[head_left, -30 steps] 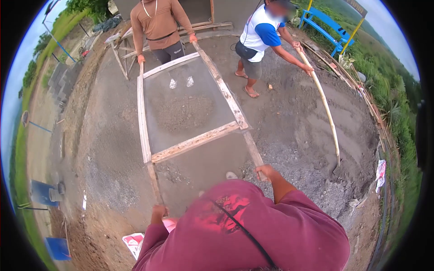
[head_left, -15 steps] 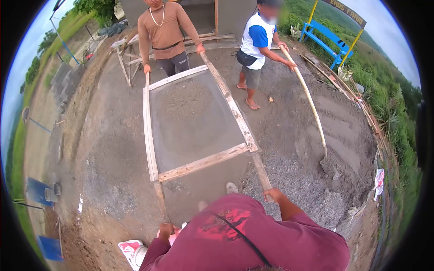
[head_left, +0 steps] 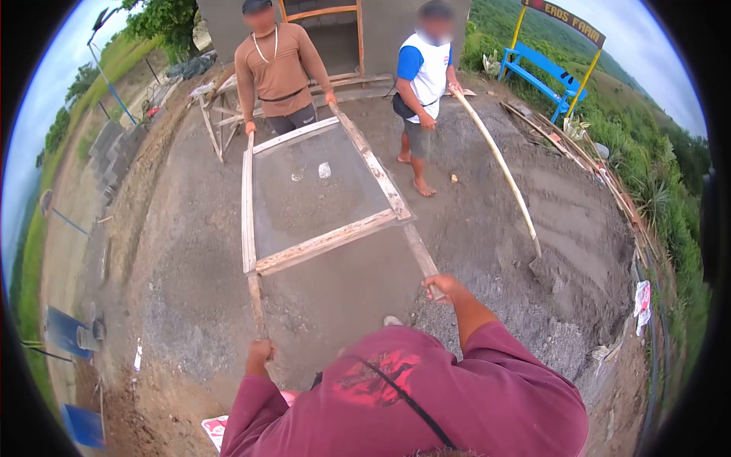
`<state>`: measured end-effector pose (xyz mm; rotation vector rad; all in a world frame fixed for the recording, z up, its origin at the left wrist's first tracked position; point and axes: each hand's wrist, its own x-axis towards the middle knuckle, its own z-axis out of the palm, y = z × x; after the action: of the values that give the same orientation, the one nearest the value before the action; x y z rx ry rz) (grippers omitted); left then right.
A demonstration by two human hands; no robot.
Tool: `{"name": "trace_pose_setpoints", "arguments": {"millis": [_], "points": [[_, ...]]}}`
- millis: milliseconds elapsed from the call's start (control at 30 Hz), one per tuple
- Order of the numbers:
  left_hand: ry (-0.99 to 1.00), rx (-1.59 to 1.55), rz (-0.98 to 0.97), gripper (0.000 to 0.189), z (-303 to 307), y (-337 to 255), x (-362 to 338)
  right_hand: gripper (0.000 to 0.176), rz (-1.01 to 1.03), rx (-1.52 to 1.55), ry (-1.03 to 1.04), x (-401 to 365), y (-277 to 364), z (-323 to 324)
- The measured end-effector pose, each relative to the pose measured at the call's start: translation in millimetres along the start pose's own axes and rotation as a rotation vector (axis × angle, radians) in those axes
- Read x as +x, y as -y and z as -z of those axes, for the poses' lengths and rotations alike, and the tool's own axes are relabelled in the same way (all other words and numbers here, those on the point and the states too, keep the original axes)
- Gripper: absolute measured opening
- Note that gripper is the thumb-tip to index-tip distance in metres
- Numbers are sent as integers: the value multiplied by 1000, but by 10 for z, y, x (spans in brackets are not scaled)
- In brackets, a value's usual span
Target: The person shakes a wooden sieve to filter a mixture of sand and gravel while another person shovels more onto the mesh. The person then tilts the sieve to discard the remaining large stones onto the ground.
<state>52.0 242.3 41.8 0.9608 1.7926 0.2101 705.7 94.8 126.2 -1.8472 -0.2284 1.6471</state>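
A large wooden-framed sand sieve [head_left: 327, 225] with a fine mesh is held up between me and a person in a brown shirt. My left hand [head_left: 260, 353] is wrapped round its left near handle [head_left: 256, 303]. The right near handle [head_left: 419, 247] is gripped by my right hand [head_left: 449, 289]. Both of my arms reach forward. Some coarse grit [head_left: 304, 202] lies on the mesh, with two pale patches near its far end. The person in brown [head_left: 278, 68] grips the far handles with both hands.
To the right, a person in a white and blue shirt [head_left: 434, 72] holds a long-handled shovel [head_left: 499, 156] whose blade rests in a sand heap [head_left: 575, 221]. Blue containers [head_left: 65, 331] stand at left. A blue bench [head_left: 544, 72] and long poles [head_left: 563, 141] edge the far right.
The sieve has shifted away from me and slightly left, my arms stretching out with it. Its grit has moved toward my end. The shovel holder has taken one hand off the shaft.
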Motion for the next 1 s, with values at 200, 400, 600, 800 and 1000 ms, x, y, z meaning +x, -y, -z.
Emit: {"name": "trace_pose_setpoints", "arguments": {"millis": [200,400,600,800,1000], "points": [[-38,-8,-77,13,268,-1404,-248,22,47,-171,-23,-122,1512,38],[41,117,87,24,-560,852,-526,18,21,25,18,-94,-953,474],[60,256,196,27,-743,1750,-1526,38,-70,-547,-110,-1216,-2110,421],[39,155,254,21,-497,1355,-1089,33,-206,61,15,-37,-2197,460],[-72,40,-39,13,97,-819,-171,21,61,19,-20,135,482,103]]}}
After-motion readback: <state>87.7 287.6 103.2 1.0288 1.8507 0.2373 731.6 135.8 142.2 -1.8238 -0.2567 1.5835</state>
